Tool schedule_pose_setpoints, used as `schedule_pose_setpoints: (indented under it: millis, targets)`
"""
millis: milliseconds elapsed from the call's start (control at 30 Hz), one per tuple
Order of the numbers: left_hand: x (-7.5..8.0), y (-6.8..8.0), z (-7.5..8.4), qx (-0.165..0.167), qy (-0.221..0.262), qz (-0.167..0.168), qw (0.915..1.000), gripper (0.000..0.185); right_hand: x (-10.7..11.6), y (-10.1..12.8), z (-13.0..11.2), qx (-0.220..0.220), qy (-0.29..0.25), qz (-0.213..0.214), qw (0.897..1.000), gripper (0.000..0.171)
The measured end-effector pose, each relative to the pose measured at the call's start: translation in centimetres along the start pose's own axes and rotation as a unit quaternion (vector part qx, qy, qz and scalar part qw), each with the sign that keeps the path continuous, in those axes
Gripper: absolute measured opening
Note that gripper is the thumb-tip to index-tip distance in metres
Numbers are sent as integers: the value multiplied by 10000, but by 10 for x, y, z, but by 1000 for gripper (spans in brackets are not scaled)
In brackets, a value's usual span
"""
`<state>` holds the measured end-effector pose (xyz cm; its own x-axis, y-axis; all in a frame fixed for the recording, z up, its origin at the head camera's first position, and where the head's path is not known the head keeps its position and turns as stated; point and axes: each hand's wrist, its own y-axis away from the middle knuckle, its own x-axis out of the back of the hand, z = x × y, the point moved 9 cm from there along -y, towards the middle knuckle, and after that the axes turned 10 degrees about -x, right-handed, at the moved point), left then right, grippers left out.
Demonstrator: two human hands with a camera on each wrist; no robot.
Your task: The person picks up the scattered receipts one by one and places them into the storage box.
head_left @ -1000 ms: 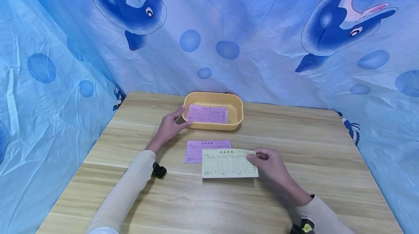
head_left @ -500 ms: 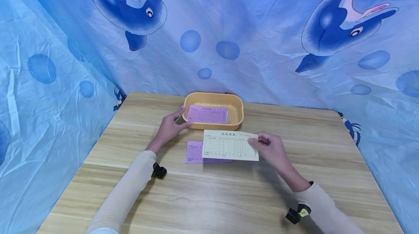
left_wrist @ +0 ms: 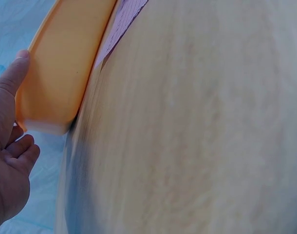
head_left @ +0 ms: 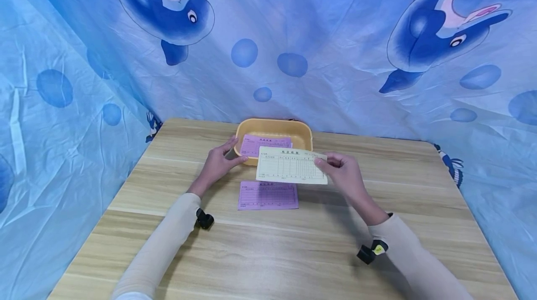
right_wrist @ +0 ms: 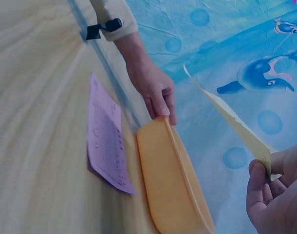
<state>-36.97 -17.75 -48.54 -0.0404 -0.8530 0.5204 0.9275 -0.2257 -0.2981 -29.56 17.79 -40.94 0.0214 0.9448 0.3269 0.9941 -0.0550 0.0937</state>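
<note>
My right hand (head_left: pixel 343 172) pinches the right edge of a pale yellow receipt slip (head_left: pixel 289 166) between thumb and fingers. The slip is raised over the front rim of an orange-yellow plastic basket (head_left: pixel 303 138) and hides part of it. At the basket's left end, my left hand (head_left: pixel 220 160) grips the wall, its thumb (left_wrist: pixel 21 68) against the front face and its fingers at the end. Inside the basket lies a purple receipt slip (head_left: pixel 257 145), with a white edge showing beside it. A second purple receipt slip (head_left: pixel 268 197) lies flat on the table in front.
The wood-grain table (head_left: pixel 168 253) extends around the basket. A blue curtain (head_left: pixel 335 99) printed with dolphins hangs behind the table's back edge and along both sides. Each forearm wears a black wrist strap, the left strap (head_left: pixel 204 219) and the right strap (head_left: pixel 371 252).
My right hand has carried the yellow slip away from me, from in front of the purple slip to the basket's front rim. The table's purple slip is uncovered again. My left hand stays put.
</note>
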Motion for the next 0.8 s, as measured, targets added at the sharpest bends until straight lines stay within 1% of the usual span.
schedule_pose_setpoints:
  millis: [100, 233, 333, 467, 567, 667, 800]
  targets:
    - [0, -1, 0, 11, 22, 7, 10000, 90, 0, -8, -5, 49, -79, 79, 9999, 27]
    - [1, -1, 1, -11, 0, 7, 10000, 89, -2, -22, -10, 71, -69, 145, 9998, 30]
    - [2, -1, 2, -24, -40, 6, 10000, 88, -6, -32, -14, -30, -78, 153, 9998, 34]
    - [3, -1, 2, -42, -90, -6, 10000, 88, -11, -46, -21, -30, -75, 190, 9998, 35]
    - [3, -1, 2, -44, -97, -8, 9999, 88, -17, -58, -26, 105, -99, 129, 9998, 34]
    - [2, -1, 1, -30, -44, -13, 10000, 89, -21, -67, -28, 163, -116, 75, 9998, 31]
    - [0, -1, 1, -31, 41, -17, 10000, 89, -25, -80, -25, 101, -115, 131, 9998, 33]
